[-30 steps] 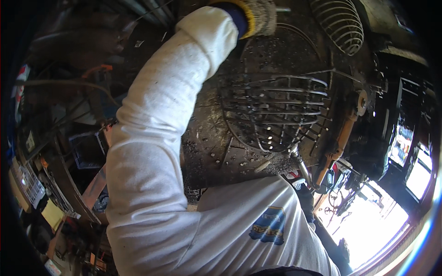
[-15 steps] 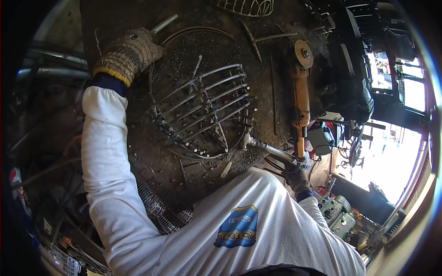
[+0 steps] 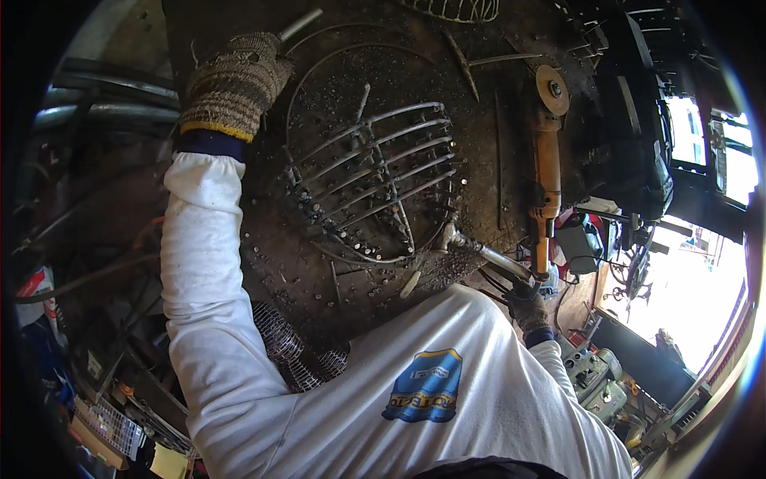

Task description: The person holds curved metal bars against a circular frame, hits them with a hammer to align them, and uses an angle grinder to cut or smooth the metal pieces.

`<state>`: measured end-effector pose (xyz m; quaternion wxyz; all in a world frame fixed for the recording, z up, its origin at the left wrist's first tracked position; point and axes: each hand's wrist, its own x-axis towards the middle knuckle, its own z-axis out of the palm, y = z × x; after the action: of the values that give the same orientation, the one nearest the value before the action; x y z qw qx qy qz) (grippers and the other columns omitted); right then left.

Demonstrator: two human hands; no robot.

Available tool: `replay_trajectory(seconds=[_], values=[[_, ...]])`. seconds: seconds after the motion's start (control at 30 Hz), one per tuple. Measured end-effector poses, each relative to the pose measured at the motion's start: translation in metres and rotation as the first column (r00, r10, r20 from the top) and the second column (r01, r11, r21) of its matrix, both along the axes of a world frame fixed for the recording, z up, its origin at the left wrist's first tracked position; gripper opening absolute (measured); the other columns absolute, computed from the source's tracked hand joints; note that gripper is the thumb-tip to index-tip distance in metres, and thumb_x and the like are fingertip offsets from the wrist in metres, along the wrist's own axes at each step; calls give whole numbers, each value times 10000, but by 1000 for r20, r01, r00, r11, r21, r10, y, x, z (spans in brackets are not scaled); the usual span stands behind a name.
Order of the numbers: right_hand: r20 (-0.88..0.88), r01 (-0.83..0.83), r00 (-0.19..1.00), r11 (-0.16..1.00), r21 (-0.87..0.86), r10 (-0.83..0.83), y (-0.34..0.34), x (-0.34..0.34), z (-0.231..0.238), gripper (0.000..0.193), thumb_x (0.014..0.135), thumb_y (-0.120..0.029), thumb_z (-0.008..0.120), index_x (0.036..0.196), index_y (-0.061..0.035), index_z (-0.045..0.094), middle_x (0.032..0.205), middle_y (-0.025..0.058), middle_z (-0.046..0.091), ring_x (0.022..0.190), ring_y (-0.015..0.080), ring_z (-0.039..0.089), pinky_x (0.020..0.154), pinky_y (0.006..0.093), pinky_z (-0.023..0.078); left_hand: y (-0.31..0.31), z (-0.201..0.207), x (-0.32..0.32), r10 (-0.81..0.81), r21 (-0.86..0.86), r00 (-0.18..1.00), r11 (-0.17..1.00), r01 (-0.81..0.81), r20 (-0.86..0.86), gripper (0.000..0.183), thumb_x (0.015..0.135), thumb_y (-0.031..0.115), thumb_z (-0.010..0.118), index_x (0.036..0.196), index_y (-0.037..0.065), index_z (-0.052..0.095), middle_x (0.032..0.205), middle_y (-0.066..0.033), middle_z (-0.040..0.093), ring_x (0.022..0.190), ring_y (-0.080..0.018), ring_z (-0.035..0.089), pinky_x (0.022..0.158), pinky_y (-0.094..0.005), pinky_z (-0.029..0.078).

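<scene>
My left hand (image 3: 235,84), in a brown knitted glove with a yellow cuff edge, is closed at the upper left. A short grey metal rod (image 3: 302,25) sticks out past its fingers. Beside the glove, a thin curved bar (image 3: 339,29) arcs just outside a round wire ring; whether my hand grips it too is unclear. A grate of bent metal rods (image 3: 375,172) lies across the ring on the dark worktop (image 3: 275,263). At the lower right, my gloved right hand (image 3: 528,310) is closed around the handle end of a metal hammer (image 3: 488,254), whose head rests beside the grate.
An orange angle grinder (image 3: 546,168) with a round disc lies right of the grate. Beyond it sits a T-shaped rod piece (image 3: 471,64). Several metal bits and a pale stub (image 3: 410,284) litter the worktop. A wire mesh piece (image 3: 279,334) is below my left arm.
The whole view has shifted slightly. My left hand and the rod have moved a little away from the grate, and the curved bar now shows apart from the ring. The hammer stays in place.
</scene>
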<state>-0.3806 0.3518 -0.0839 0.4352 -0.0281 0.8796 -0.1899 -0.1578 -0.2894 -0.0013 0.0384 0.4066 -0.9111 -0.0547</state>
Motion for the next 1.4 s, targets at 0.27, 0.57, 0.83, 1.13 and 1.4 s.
replay_trajectory(seconds=[0.27,0.57,0.83,1.13,1.4], values=[[-21,-20,1000,998,53,21,-7,1,-3,362,876,-170,731,1206,-88,610,835,-3,624,604,99,549,497,267,431,27,18,-8,-48,210,974,978,1,219,425,846,442,634,1134,134,692,1186,-173,663,1129,-346,623,955,-475,498],[128,433,901,849,-303,-414,29,9,-47,257,867,-160,732,1096,-88,641,805,-14,612,668,138,569,610,299,488,7,12,2,-351,40,933,936,349,79,382,869,368,619,1136,98,668,1226,-157,641,1108,-368,615,934,-461,502],[25,264,964,932,-248,-266,51,13,-30,581,867,-185,740,1378,-13,523,1231,93,662,1123,162,610,998,285,469,46,118,4,-261,-182,859,963,199,-441,310,968,287,558,1121,26,629,1024,-112,693,926,-248,677,764,-330,536],[-116,312,886,761,-569,-450,114,-19,-32,604,901,-272,691,1421,-48,480,1308,188,610,1218,302,585,1038,345,456,172,142,11,-367,-41,804,918,395,-468,212,992,91,549,1146,-45,600,1104,-149,646,1023,-235,621,883,-332,504],[-746,-332,635,801,-499,-201,161,-67,96,630,866,-280,718,1424,-112,479,1204,148,636,1077,324,629,933,399,514,478,96,-159,-186,787,839,291,544,-511,140,906,117,667,991,7,659,883,-122,677,805,-270,668,711,-403,565]])
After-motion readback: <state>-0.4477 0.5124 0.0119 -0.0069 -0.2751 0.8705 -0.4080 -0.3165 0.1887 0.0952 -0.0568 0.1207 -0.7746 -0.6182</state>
